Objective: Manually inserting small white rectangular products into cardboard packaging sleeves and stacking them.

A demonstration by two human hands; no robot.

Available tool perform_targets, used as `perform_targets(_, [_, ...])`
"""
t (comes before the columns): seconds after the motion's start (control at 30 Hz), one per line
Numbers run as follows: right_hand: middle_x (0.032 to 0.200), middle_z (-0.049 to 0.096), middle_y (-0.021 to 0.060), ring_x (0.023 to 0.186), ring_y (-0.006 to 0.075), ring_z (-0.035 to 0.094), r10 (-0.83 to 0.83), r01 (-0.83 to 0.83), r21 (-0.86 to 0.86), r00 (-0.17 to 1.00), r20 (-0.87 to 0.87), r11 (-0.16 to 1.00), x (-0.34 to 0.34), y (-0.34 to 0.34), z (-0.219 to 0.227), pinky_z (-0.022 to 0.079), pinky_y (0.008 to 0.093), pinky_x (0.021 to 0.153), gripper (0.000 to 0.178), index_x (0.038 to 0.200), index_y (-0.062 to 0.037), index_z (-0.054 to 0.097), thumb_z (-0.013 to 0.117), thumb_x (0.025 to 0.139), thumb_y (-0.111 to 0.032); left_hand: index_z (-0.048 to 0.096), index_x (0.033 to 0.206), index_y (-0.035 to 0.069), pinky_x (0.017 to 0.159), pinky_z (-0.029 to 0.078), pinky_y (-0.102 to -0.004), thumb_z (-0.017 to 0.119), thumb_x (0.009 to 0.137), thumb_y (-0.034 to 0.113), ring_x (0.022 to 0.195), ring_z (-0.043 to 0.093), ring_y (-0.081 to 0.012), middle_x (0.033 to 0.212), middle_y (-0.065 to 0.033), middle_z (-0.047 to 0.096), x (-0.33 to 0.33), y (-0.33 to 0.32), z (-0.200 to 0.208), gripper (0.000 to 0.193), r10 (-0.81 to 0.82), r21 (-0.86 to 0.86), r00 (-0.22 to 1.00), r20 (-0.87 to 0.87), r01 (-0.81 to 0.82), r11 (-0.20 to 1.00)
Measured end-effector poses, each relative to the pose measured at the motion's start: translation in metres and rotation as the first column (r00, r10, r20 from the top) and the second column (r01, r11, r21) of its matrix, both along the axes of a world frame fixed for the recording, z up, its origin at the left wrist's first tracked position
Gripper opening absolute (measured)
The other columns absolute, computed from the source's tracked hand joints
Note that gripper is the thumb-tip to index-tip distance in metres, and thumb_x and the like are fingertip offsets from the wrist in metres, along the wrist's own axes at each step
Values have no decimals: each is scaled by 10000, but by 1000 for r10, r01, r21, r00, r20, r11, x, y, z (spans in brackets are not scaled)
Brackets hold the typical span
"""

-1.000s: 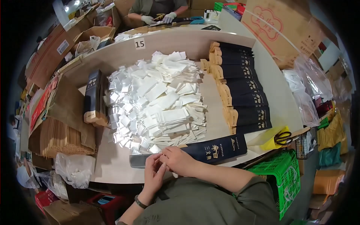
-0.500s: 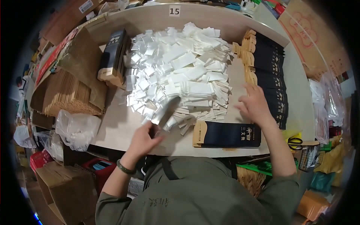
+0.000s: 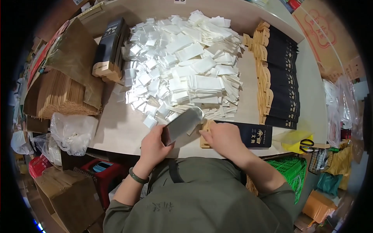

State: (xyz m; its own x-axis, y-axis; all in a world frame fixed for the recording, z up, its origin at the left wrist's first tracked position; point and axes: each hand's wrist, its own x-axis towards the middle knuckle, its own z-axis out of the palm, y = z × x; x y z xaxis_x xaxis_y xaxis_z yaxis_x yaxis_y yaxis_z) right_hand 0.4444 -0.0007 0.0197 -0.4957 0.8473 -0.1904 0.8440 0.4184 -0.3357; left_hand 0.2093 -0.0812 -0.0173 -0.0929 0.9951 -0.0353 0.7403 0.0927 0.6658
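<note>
My left hand is closed around one end of a flat, shiny grey pouch-like piece, which slants up to the right over the front of the pile. The front edge of a heap of white paper and clear plastic packets lies just beyond it. At the table's front edge, my right hand has its fingers bent together at the tan left end of a stack of flat black-and-tan boxes. The hand covers the middle of that stack, and its fingertips are partly hidden.
Overlapping black-and-tan boxes line the right side. Another such stack stands at the left, beside a carton of brown card sheets. A plastic bag hangs at the left edge; scissors lie at the right.
My right hand has come left and nearer, from beside the right-hand row onto the front stack. The grey piece in my left hand has swung lower and to the right.
</note>
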Motion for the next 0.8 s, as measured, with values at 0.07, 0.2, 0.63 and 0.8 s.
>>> perform_targets(0.07, [631, 617, 159, 630, 366, 627, -25, 27, 17, 993, -118, 999, -6, -2, -12, 493, 458, 595, 320, 735, -38, 612, 618, 876, -325, 569, 1159, 59, 752, 522, -405, 777, 712, 171, 882, 644, -355, 977, -159, 648, 3, -2, 2, 506, -33, 6, 999, 13, 33, 999])
perform_targets(0.2, [671, 637, 171, 683, 374, 650, -88, 51, -168, 973, -215, 985, -8, 9, -9, 514, 471, 633, 232, 729, -45, 629, 597, 825, -254, 567, 1220, 74, 769, 517, -411, 789, 672, 147, 911, 644, -352, 1000, -157, 651, -16, -8, 12, 596, -224, -91, 972, -67, 218, 972])
perform_targets(0.63, [755, 672, 164, 766, 347, 663, -232, 234, 1, 966, 111, 972, 35, 80, -24, 518, 444, 696, 337, 746, -40, 642, 671, 819, -368, 598, 993, 47, 747, 499, -400, 826, 714, 308, 884, 608, -332, 970, -132, 611, -53, 41, 2, 444, 47, 25, 966, -253, -42, 999])
perform_targets(0.8, [786, 672, 161, 793, 350, 659, -224, 221, 49, 974, 47, 974, 58, 77, -20, 514, 439, 714, 159, 825, -45, 652, 661, 812, -204, 573, 962, 47, 714, 501, -410, 829, 712, 277, 839, 611, -327, 945, -123, 606, -63, 41, -10, 425, 78, -68, 962, -260, -99, 993])
